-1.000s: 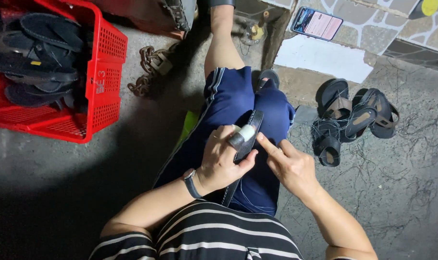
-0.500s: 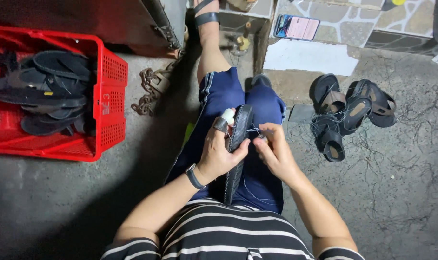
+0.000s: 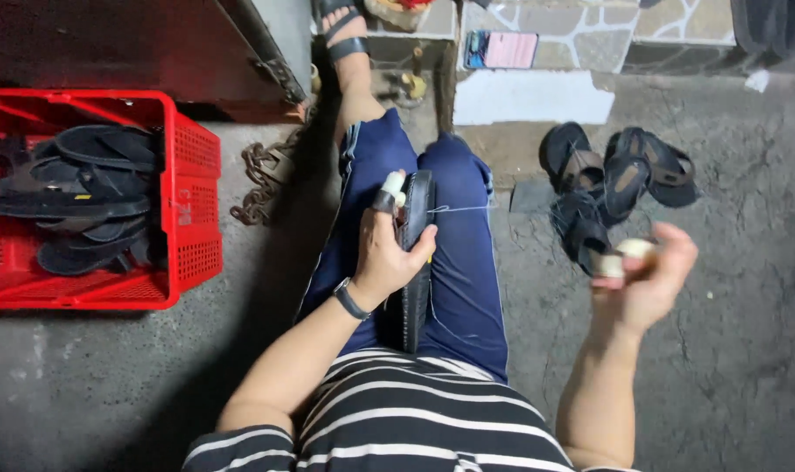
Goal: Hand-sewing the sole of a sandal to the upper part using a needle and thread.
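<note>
Left hand [image 3: 389, 253] grips a black sandal [image 3: 415, 253] upright on the lap; right hand [image 3: 647, 275] pulls thread [image 3: 459, 209] taut.
Sole looks light, stiff-edged; left fingers wrap its rim, right fingers closed, apparently pinching the thread's end.

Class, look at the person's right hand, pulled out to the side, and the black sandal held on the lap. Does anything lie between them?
Only a thin thread running from the sandal towards the right hand. Otherwise the gap shows just the trouser leg and the floor. The left hand grips the sandal.
</note>
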